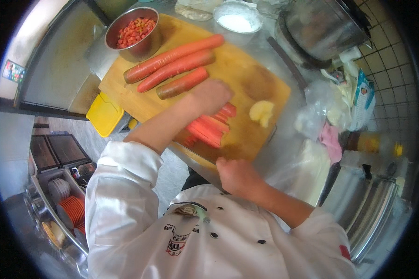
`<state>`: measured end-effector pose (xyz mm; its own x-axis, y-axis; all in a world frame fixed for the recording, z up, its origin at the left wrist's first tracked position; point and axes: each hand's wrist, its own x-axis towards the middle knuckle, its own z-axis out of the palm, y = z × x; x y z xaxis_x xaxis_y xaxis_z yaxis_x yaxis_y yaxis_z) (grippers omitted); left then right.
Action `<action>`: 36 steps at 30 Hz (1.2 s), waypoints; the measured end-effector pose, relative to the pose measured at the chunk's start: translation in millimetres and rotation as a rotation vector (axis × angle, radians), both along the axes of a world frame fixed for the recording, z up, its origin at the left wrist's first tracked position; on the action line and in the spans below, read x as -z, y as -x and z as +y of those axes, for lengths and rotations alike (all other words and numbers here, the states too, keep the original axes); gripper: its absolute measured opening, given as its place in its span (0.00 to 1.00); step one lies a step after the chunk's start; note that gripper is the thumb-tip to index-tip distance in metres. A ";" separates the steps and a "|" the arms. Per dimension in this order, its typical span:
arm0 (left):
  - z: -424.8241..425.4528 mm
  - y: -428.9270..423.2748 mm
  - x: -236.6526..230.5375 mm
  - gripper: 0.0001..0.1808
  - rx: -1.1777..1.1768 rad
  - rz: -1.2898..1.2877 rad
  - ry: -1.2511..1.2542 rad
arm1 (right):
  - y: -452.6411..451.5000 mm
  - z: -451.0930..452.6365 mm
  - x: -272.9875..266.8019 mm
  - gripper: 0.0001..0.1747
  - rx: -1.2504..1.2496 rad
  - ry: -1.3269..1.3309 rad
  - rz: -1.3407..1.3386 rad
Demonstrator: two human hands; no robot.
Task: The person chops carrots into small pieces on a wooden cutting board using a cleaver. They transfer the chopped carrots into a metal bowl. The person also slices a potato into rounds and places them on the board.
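My left hand [214, 94] is bent over the wooden cutting board [129, 96], at the upper end of long carrot strips [207, 130]; its fingertips are hidden. Low at the board's near edge, my right hand [237, 176] is closed in a fist around what looks like a knife handle, with a thin blade seen nearly edge-on beside the strips. Three carrots, one of them shorter [181, 83], lie side by side beyond my left wrist. A pale yellow peeled piece [262, 112] rests on the right of the board. Diced carrot [136, 32] fills part of a steel bowl [136, 52] at the far left corner.
Behind the board stand a container of white powder [237, 23] and a large steel pot [323, 28]. Plastic bags [314, 104] and a pink cloth [330, 142] lie to the right. A yellow-lidded bin [104, 113] is at the left, above a rack of orange dishes [71, 211].
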<state>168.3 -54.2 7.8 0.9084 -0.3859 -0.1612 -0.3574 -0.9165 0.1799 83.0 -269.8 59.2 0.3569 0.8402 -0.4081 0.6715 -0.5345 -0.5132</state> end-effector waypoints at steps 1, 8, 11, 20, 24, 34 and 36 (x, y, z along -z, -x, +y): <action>-0.9 -3.6 -0.3 0.17 0.017 0.050 -0.037 | 0.3 -0.5 1.3 0.06 0.003 -0.008 0.009; 10.4 15.4 -50.6 0.14 -0.077 0.139 0.245 | -7.7 -0.7 15.5 0.06 0.002 -0.069 0.028; 27.4 50.4 -84.0 0.17 -0.244 -0.033 0.473 | -17.7 -0.1 20.0 0.05 0.051 -0.099 -0.010; 34.3 176.0 -70.7 0.20 -0.285 -0.030 0.531 | -39.5 3.6 15.9 0.09 0.104 -0.053 0.015; 15.0 176.5 0.5 0.15 -0.260 -0.312 0.353 | -34.4 2.0 20.5 0.10 0.179 -0.085 0.039; 119.1 357.6 27.9 0.08 -1.591 -0.941 0.387 | -35.9 4.2 16.7 0.13 0.264 -0.010 0.042; 91.9 409.4 43.0 0.08 -1.855 -0.692 0.316 | -38.2 3.1 16.0 0.13 0.246 0.021 0.022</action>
